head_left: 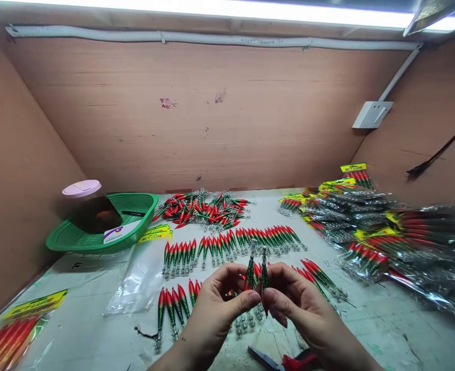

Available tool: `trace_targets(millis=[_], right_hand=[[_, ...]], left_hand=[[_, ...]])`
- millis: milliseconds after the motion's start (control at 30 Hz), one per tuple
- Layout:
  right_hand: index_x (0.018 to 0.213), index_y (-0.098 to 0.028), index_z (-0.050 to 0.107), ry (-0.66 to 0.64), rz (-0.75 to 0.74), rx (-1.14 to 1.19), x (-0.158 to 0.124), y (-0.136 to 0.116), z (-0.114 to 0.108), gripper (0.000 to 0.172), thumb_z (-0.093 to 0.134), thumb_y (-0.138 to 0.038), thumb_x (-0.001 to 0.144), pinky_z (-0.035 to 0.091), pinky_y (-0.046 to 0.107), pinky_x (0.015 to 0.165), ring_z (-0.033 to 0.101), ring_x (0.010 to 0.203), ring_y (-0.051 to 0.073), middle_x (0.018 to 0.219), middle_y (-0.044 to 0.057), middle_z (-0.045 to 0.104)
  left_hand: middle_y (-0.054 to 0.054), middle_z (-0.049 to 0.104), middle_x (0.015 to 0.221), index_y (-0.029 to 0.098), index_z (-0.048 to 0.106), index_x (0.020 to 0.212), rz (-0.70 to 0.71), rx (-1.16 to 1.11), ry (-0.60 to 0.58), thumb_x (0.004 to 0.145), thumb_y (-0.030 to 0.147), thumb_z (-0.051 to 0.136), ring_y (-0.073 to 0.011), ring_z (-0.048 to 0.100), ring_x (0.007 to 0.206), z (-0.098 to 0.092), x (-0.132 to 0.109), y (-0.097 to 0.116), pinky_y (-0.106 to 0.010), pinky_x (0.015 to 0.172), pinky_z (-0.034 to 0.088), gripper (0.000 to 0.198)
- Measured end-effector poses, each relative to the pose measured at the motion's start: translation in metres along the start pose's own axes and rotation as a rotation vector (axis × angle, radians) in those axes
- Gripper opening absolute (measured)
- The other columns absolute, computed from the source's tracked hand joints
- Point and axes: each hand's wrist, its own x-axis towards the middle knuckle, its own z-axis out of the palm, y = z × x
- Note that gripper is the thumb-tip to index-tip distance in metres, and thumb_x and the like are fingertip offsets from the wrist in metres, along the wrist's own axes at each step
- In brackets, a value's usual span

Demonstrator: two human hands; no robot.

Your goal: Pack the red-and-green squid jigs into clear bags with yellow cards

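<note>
Close together over the front middle of the table, my two hands each pinch a red and green squid jig with its hooks pointing up. My left hand [227,293] grips one squid jig [249,275] between thumb and fingers. In my right hand [295,296] is the other squid jig [265,278], its red tip pointing down. The two jigs stand side by side, nearly upright. Rows of similar jigs [256,238] lie behind and around my hands, partly hidden by them. Pliers with red handles [292,362] lie just below my right hand.
A heap of loose jigs [204,208] lies at the back. Packed jigs in clear bags [351,216] pile up on the right. Clear bags [136,278] lie left, near a green basket [96,245] holding a pink-lidded jar [91,206]. A packed set [14,335] sits front left.
</note>
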Motion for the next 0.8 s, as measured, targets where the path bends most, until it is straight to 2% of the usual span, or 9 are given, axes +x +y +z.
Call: trace_targets(millis=[100, 167, 233, 333, 467, 533, 633, 733, 800], right_hand=[[0.106, -0.020, 0.053, 0.069, -0.230, -0.595, -0.003, 0.005, -0.037, 0.018, 0.043, -0.031, 0.096, 0.046, 0.020, 0.055, 0.054, 0.064, 0.010, 0.080, 0.002, 0.059], [0.104, -0.018, 0.055, 0.139, -0.402, -1.002, -0.003, 0.010, -0.082, 0.018, 0.041, -0.025, 0.096, 0.051, 0.026, 0.066, 0.060, 0.074, 0.014, 0.088, 0.007, 0.061], [0.095, -0.016, 0.060, 0.124, -0.434, -1.154, -0.003, 0.015, -0.134, 0.024, 0.037, -0.022, 0.096, 0.051, 0.034, 0.072, 0.061, 0.085, 0.019, 0.095, 0.012, 0.063], [0.082, -0.017, 0.064, -0.015, -0.427, -1.307, -0.004, 0.021, -0.194, 0.034, 0.033, -0.018, 0.096, 0.052, 0.035, 0.073, 0.062, 0.089, 0.020, 0.098, 0.013, 0.065], [0.092, -0.016, 0.063, -0.196, -0.400, -1.405, 0.002, 0.033, -0.220, 0.017, 0.050, -0.025, 0.094, 0.053, 0.035, 0.077, 0.063, 0.089, 0.016, 0.102, 0.006, 0.065], [0.100, -0.015, 0.061, -0.249, -0.394, -1.428, 0.006, 0.040, -0.221, 0.019, 0.055, -0.031, 0.092, 0.054, 0.035, 0.077, 0.063, 0.088, 0.015, 0.103, 0.005, 0.065], [0.101, -0.015, 0.062, -0.285, -0.396, -1.445, 0.008, 0.044, -0.223, 0.020, 0.056, -0.032, 0.092, 0.054, 0.033, 0.075, 0.064, 0.085, 0.014, 0.101, 0.004, 0.065], [0.095, -0.016, 0.064, -0.202, -0.424, -1.439, 0.005, 0.039, -0.220, 0.025, 0.042, -0.028, 0.097, 0.055, 0.032, 0.072, 0.065, 0.084, 0.015, 0.098, 0.006, 0.067], [0.093, -0.017, 0.064, -0.098, -0.465, -1.406, 0.002, 0.031, -0.202, 0.034, 0.032, -0.025, 0.098, 0.055, 0.033, 0.072, 0.066, 0.085, 0.018, 0.097, 0.010, 0.068]], left_hand=[[0.000, 0.065, 0.076, 0.021, 0.068, 0.088, 0.053, 0.097, 0.134, 0.061, 0.032, 0.081, -0.0127, 0.059, 0.072, -0.018, -0.001, 0.006, -0.022, 0.068, 0.047, 0.032], [-0.001, 0.066, 0.074, 0.021, 0.070, 0.084, 0.160, 0.291, 0.173, 0.060, 0.037, 0.081, -0.0153, 0.060, 0.067, -0.050, -0.003, 0.014, -0.024, 0.063, 0.050, 0.030], [-0.004, 0.070, 0.079, 0.024, 0.073, 0.080, 0.328, 0.597, 0.195, 0.062, 0.037, 0.078, -0.0199, 0.065, 0.073, -0.094, -0.003, 0.021, -0.025, 0.064, 0.052, 0.022], [0.001, 0.073, 0.085, 0.034, 0.074, 0.082, 0.715, 1.087, 0.082, 0.072, 0.036, 0.069, -0.0210, 0.066, 0.078, -0.165, -0.003, 0.020, -0.028, 0.069, 0.054, 0.011], [0.008, 0.073, 0.086, 0.040, 0.071, 0.091, 0.831, 1.373, -0.010, 0.086, 0.022, 0.048, -0.0198, 0.065, 0.083, -0.222, -0.006, 0.008, -0.034, 0.070, 0.053, 0.029], [0.005, 0.074, 0.087, 0.038, 0.071, 0.093, 0.888, 1.469, -0.070, 0.084, 0.018, 0.049, -0.0192, 0.066, 0.081, -0.231, -0.009, 0.005, -0.029, 0.067, 0.054, 0.031], [0.000, 0.074, 0.090, 0.035, 0.070, 0.096, 0.952, 1.566, -0.147, 0.079, 0.016, 0.054, -0.0193, 0.068, 0.081, -0.225, -0.014, 0.009, -0.024, 0.067, 0.054, 0.030], [-0.004, 0.072, 0.089, 0.032, 0.070, 0.093, 0.919, 1.516, -0.066, 0.081, 0.016, 0.054, -0.0184, 0.068, 0.081, -0.201, -0.025, 0.011, -0.023, 0.071, 0.053, 0.025], [-0.005, 0.069, 0.089, 0.029, 0.068, 0.093, 0.869, 1.416, -0.012, 0.084, 0.017, 0.053, -0.0169, 0.066, 0.081, -0.175, -0.034, 0.009, -0.022, 0.073, 0.051, 0.022]])
